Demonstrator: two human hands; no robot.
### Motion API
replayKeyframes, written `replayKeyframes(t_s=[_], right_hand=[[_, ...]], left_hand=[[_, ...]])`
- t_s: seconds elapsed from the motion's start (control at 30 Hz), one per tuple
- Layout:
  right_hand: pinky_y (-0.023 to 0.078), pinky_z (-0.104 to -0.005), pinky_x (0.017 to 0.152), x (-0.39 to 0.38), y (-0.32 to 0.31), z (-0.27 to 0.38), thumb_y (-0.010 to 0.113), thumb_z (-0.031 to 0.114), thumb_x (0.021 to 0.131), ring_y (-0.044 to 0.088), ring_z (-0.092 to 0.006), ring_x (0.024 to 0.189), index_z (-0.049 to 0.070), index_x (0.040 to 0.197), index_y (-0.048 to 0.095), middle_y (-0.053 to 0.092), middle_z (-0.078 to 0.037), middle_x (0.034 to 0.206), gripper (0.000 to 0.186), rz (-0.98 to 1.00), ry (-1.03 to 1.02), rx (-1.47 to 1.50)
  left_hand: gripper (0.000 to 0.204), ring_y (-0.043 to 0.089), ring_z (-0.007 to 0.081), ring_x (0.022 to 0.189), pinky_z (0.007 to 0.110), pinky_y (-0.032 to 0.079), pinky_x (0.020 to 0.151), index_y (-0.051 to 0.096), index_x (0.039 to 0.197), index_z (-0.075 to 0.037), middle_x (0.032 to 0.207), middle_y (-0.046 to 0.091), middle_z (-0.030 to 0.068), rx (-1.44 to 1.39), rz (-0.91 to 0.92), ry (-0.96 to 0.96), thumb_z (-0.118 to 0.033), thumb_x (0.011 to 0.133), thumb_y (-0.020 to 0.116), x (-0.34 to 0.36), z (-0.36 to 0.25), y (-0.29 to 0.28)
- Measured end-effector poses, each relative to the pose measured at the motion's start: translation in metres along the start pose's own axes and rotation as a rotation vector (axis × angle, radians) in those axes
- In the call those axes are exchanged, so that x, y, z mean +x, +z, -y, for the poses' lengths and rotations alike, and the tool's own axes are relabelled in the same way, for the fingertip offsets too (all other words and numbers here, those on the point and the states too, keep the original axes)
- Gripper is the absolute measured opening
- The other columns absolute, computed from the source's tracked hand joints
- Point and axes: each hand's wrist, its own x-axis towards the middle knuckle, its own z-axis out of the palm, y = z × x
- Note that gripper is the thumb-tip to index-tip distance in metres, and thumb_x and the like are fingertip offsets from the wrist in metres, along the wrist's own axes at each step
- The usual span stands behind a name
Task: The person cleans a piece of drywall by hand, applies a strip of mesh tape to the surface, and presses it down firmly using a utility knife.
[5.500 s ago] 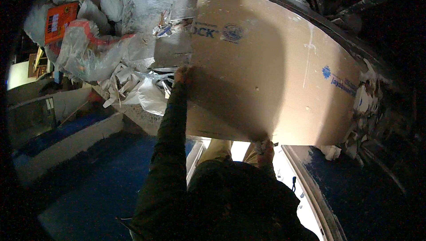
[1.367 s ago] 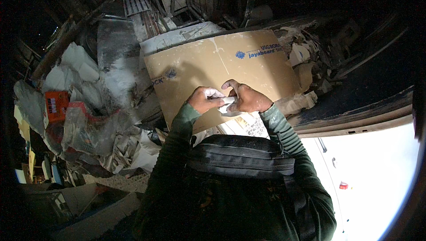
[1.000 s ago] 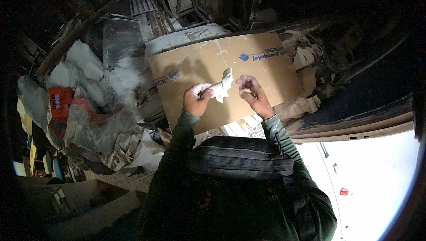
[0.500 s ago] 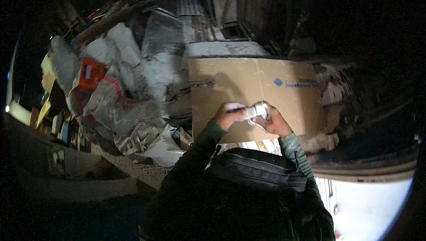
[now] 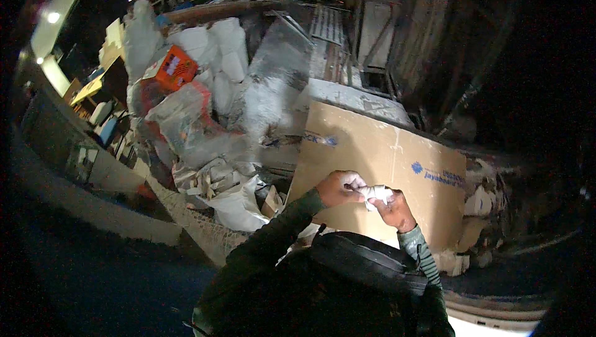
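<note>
My left hand [image 5: 340,188] and my right hand [image 5: 393,208] meet around a small crumpled white piece [image 5: 376,193], perhaps paper or cloth, with the fingers of both closed on it. Beneath them lies a large brown board [image 5: 434,200] with blue printing and white scuffs, on the rubble. A black bag [image 5: 357,262] is worn across my front, just below my hands.
To the left are pale lumpy sacks [image 5: 226,51], an orange printed carton [image 5: 177,68], plastic sheeting [image 5: 177,116] and crumpled white scraps [image 5: 233,203]. Behind stand dusty panels [image 5: 375,32]. More debris [image 5: 481,200] lies to the right. A low pale ledge [image 5: 124,200] runs at the lower left.
Earlier both hands gripped the brown board; it now lies flat. My right hand briefly left the white piece, then closed on it again. The view has turned, shifting the scene rightward and downward.
</note>
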Motion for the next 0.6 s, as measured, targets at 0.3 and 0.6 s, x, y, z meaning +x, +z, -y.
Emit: replayKeyframes(t_s=[0.3, 0.6], right_hand=[[0.044, -0.0299, 0.057, 0.013, 0.017, 0.004, 0.056, 0.016, 0.076, 0.057, -0.0225, 0.061, 0.002, 0.087, 0.056, 0.058, -0.013, 0.071, 0.018, 0.111, 0.067, 0.004], [0.042, -0.0281, 0.065, 0.015, 0.027, -0.005, 0.051, 0.012, 0.079, 0.053, -0.017, 0.07, 0.002, 0.097, 0.053, 0.056, -0.01, 0.078, 0.021, 0.056, 0.167, 0.174]], left_hand=[[0.032, 0.053, 0.0302, 0.075, 0.037, 0.042, 0.068, 0.058, 0.084, -0.002, 0.077, 0.057, 0.0138, 0.396, -0.112, 0.22, -0.024, 0.062, 0.066, -0.02, 0.0, -0.007], [0.028, 0.054, 0.0246, 0.078, 0.033, 0.042, 0.069, 0.057, 0.08, 0.0, 0.078, 0.056, 0.0145, 0.387, -0.263, 0.342, -0.019, 0.063, 0.067, -0.019, 0.008, -0.011]])
